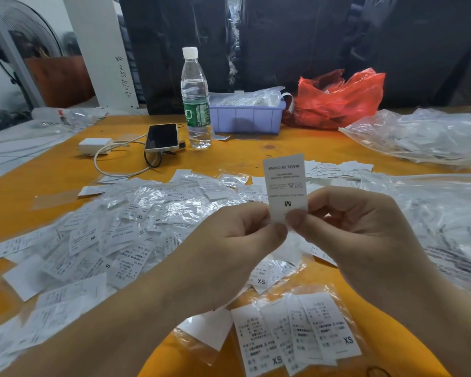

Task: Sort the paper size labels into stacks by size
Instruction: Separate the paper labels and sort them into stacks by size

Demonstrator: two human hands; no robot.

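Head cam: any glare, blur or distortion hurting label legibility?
Head view: the held M label is sharp and readable, pinched by the left hand and right hand; the clear plastic sleeves over the loose pile throw glare that hides much print; labels at the far left edge are smeared; wide-angle bending curves the table edge.

The M label (285, 187) held up at centre is thin matt white paper. At nine o'clock, the label heap (114, 227) mixes matt paper with crinkled glossy plastic film. The table (242, 151) is smooth, orange, faintly sheened — at twelve o'clock a clear glossy plastic bottle (195, 99), a matt lilac plastic bin (246, 119), a shiny red plastic bag (340, 100).
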